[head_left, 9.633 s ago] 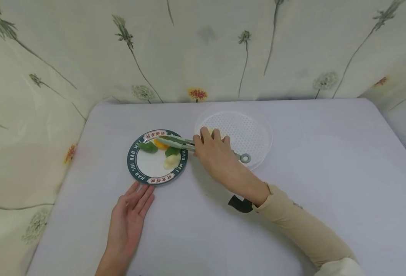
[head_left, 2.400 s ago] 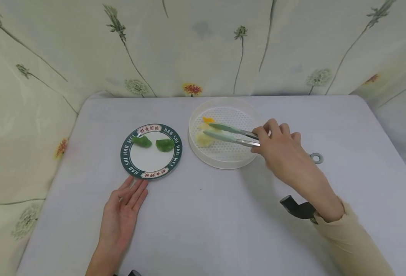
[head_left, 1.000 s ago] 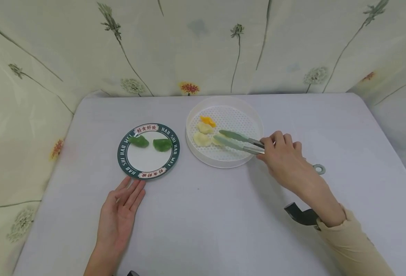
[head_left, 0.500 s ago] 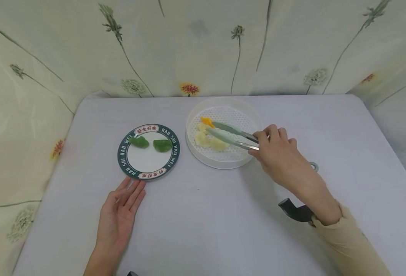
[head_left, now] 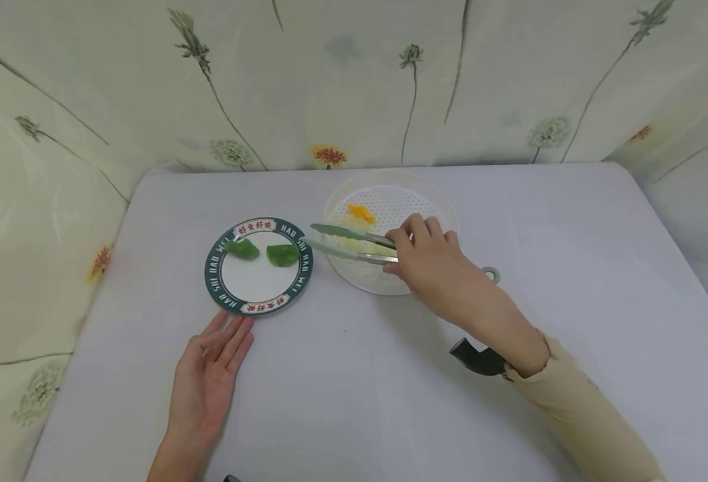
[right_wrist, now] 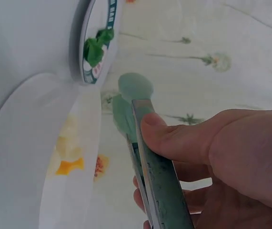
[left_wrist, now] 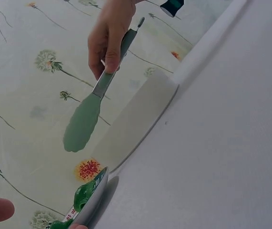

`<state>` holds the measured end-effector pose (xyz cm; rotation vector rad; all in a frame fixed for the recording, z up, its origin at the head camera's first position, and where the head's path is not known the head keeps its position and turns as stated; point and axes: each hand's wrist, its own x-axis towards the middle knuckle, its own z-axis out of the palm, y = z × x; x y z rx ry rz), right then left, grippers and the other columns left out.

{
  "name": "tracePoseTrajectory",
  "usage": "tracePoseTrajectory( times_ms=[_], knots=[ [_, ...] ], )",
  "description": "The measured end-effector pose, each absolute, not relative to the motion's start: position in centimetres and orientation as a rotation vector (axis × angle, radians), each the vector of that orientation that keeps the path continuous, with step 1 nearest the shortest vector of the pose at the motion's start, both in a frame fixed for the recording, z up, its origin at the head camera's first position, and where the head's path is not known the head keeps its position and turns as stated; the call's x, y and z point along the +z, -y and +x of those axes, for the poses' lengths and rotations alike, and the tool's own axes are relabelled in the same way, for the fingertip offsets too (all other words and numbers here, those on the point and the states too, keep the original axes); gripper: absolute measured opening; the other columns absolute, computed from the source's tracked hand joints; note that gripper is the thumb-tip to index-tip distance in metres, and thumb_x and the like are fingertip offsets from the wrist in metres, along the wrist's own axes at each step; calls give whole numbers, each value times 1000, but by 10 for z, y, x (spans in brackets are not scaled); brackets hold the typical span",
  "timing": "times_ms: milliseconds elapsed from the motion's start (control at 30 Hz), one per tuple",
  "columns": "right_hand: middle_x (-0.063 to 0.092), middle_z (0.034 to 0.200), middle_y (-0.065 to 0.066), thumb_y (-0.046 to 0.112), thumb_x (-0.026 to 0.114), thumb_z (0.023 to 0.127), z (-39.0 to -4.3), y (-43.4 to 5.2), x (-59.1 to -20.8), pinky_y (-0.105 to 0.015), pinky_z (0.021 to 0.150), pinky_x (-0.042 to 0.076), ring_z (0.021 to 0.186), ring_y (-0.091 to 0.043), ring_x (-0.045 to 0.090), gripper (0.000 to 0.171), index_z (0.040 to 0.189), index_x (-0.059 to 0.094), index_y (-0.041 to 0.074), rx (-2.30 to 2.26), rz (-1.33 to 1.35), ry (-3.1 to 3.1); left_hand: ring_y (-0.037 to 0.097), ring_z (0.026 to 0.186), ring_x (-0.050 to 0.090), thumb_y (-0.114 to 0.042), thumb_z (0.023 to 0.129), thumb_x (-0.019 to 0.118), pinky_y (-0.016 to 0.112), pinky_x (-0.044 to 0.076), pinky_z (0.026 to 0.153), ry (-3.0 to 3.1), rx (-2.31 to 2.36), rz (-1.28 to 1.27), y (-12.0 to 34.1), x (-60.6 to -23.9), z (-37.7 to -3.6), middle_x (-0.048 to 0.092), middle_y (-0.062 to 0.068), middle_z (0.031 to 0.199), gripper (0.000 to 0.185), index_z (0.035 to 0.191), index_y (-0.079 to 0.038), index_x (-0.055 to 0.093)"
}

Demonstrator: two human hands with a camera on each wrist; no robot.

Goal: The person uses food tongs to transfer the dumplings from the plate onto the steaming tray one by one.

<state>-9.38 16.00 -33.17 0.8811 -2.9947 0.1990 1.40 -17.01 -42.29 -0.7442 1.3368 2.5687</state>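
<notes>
In the head view my right hand (head_left: 438, 278) grips kitchen tongs (head_left: 344, 231) with green tips. The tips are apart, with nothing between them, and hang above the gap between plate and tray. Two green dumplings, one on the left (head_left: 241, 249) and one on the right (head_left: 283, 254), lie on the green-rimmed plate (head_left: 215, 284). My left hand (head_left: 209, 375) lies palm up, its straight fingertips at the plate's near rim. An orange dumpling (head_left: 362, 213) and pale dumplings (right_wrist: 69, 140) sit in the round white tray (head_left: 384, 288), partly hidden by the tongs in the head view.
A white cloth covers the table (head_left: 342, 402). Behind it hangs a flower-printed curtain (head_left: 342, 80). A black curved piece (head_left: 477, 360) sticks out at my right wrist, beside the beige sleeve (head_left: 577, 402).
Since the first frame, an orange and a pale dumpling have left the plate, and more dumplings lie in the tray. Just now the right hand swung the tongs left toward the plate. Left hand stayed.
</notes>
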Motion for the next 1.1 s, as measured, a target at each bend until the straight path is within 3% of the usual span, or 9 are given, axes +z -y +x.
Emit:
tracePoseTrajectory(
  times_ms=[300,633,1100],
  knots=[
    [58,119,-19,31,73,103,-94,-130,-339,-33,67,39,98,-31,50,47,131,64,-5,38,989,2981,17,159,43,-29,114,39,29,37,134,-1334,2571,-736,169,-422,14,30,10,175,64,173,-18,17],
    [54,108,-14,31,73,103,-97,-106,-345,-32,67,29,93,-30,44,42,126,64,-3,36,1013,2919,18,159,43,-27,114,38,29,37,134,-1329,2576,-726,168,-423,11,30,11,174,64,173,-16,16],
    [53,99,-14,32,74,103,-106,-89,-356,-34,65,29,86,-29,44,38,112,65,-4,-122,964,2802,17,158,45,-27,114,37,28,39,132,-1348,2576,-732,170,-425,13,33,10,172,63,173,-16,17]
  ],
)
